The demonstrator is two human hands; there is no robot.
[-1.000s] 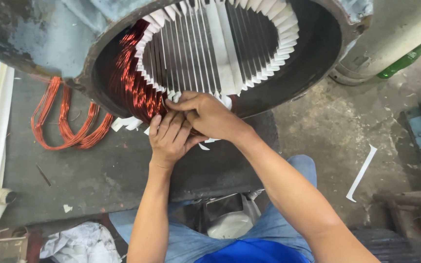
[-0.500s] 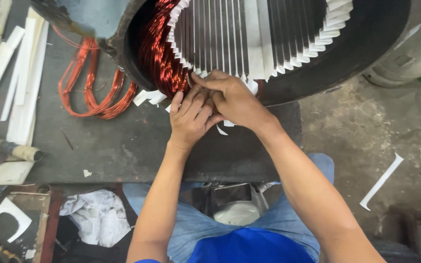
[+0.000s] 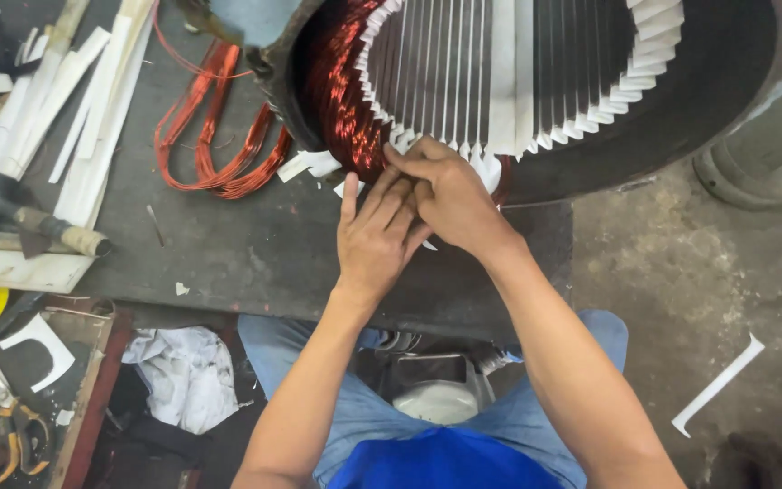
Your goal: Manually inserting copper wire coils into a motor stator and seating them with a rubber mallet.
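Shifted further leftward along the lower rim of the stator (image 3: 536, 91), both hands: left hand (image 3: 375, 237) and right hand (image 3: 450, 195) now pressed against white slot paper (image 3: 409, 138) beside the copper winding (image 3: 341, 100), formerly nearer the rim's middle.

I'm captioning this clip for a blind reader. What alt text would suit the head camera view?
Seen from above, a person's left hand and right hand press together at the lower rim of a large motor stator, where white insulation strips and copper windings line its slots. It rests on a dark workbench, with loose copper wire loops to the left.
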